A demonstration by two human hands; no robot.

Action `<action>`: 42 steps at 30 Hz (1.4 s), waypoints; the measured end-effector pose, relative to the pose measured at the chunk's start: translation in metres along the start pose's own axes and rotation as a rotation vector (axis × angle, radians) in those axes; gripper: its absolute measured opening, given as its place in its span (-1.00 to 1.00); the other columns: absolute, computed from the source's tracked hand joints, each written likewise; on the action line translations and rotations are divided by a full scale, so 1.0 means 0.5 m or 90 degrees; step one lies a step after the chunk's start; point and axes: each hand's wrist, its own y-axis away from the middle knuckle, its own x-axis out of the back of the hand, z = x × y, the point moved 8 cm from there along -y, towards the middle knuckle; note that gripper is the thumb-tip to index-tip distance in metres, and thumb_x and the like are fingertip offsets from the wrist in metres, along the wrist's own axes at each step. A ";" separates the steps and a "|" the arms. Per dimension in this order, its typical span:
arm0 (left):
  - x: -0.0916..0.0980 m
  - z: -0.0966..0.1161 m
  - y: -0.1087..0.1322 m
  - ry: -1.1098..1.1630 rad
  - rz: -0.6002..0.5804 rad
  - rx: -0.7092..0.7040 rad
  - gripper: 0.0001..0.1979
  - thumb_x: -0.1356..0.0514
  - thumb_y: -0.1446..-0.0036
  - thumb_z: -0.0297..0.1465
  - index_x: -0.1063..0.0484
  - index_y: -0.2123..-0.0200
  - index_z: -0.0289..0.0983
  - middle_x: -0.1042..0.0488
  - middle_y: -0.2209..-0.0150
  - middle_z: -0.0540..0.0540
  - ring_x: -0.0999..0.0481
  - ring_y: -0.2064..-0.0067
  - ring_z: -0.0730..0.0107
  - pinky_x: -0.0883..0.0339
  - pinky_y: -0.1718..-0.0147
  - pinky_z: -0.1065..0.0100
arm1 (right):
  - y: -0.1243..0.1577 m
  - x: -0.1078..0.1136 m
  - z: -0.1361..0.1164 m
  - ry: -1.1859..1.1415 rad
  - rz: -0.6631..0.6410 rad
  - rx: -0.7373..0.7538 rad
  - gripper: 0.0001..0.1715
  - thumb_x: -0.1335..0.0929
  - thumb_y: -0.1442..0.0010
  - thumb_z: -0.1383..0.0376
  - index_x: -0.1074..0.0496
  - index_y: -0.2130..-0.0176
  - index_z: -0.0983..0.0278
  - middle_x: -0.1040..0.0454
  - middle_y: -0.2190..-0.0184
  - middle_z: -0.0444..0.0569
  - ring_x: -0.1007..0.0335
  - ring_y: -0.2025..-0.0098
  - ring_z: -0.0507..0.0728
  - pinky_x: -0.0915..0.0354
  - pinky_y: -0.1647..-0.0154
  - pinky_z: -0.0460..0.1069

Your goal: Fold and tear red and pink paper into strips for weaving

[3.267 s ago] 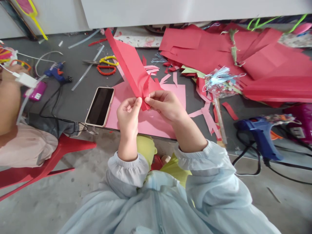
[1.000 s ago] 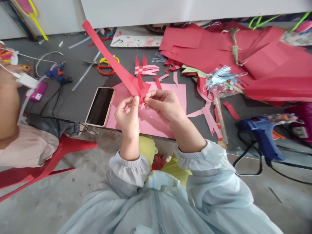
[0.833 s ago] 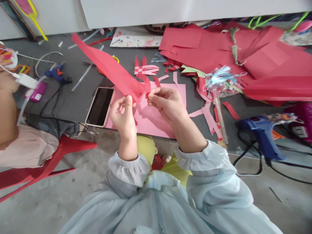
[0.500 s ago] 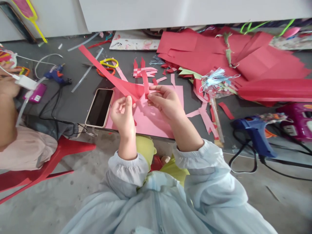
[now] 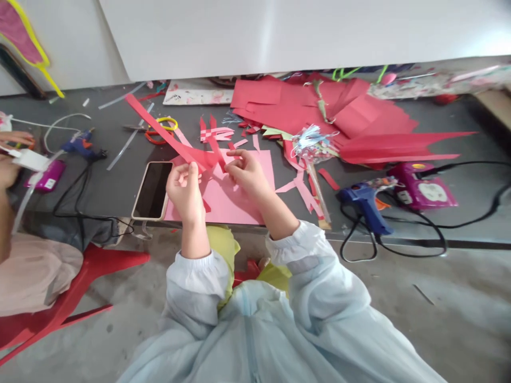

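My left hand [image 5: 186, 189] pinches a long red paper strip [image 5: 159, 127] between thumb and fingers; its free end sticks up to the far left. My right hand [image 5: 249, 173] has thumb and fingers closed on a narrower red strip end [image 5: 215, 149]. Whether the two red pieces are joined is unclear. Both hands are over a pink paper sheet [image 5: 239, 205] at the table's near edge. Just beyond them lies a woven red-and-pink paper piece [image 5: 213, 133]. A phone [image 5: 151, 190] with a dark screen rests beside my left hand.
Orange-and-yellow scissors [image 5: 162, 127] lie far left of my hands. Red paper sheets [image 5: 295, 98] are piled at the back. A blue glue gun [image 5: 369, 205] with looping cords stands right, by a purple box [image 5: 423, 186]. Another person's hand [image 5: 11, 159] is at far left, near a second glue gun [image 5: 80, 143].
The view has swung right and up, so the table appears shifted left and lower. Both hands keep hold of the red paper; the strip by my right hand now leans more.
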 end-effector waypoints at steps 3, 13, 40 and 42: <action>-0.022 0.029 -0.025 -0.051 -0.018 -0.009 -0.79 -0.35 0.00 -0.31 -0.37 0.48 -0.23 -0.43 0.53 0.06 -0.43 0.48 0.51 -0.30 0.45 0.45 | -0.001 -0.001 -0.008 0.105 0.006 0.050 -0.64 -0.35 -0.06 0.39 -0.24 0.12 0.20 -0.28 0.60 -0.36 -0.23 0.56 -0.02 -0.13 0.46 -0.07; -0.137 0.176 -0.105 -0.263 -0.169 -0.172 -0.79 -0.22 -0.07 -0.46 -0.37 0.59 -0.21 -0.38 0.58 0.05 -0.42 0.43 0.41 -0.30 0.40 0.33 | 0.032 -0.036 -0.090 0.413 -0.113 0.039 -0.70 -0.37 -0.18 0.26 -0.27 0.09 0.21 -0.36 0.56 -0.26 -0.30 0.48 0.07 -0.12 0.38 -0.02; -0.168 0.133 0.016 -0.497 -0.538 -0.169 -0.83 -0.20 -0.15 -0.37 -0.40 0.50 -0.18 -0.49 0.52 0.02 -0.46 0.46 0.37 -0.25 0.44 0.35 | -0.127 0.056 -0.083 -0.110 -0.075 -0.069 -0.31 -0.47 0.02 -0.28 -0.49 0.43 0.31 -0.49 0.51 -0.02 -0.34 0.58 -0.03 -0.26 0.63 -0.12; -0.178 0.131 0.028 -0.532 -0.579 -0.166 -0.82 -0.21 -0.13 -0.38 -0.40 0.52 -0.18 -0.50 0.52 0.03 -0.45 0.47 0.38 -0.24 0.43 0.35 | -0.129 0.063 -0.085 -0.112 -0.067 -0.061 -0.36 -0.51 0.05 -0.22 -0.48 0.46 0.31 -0.49 0.52 -0.03 -0.35 0.57 -0.03 -0.28 0.61 -0.13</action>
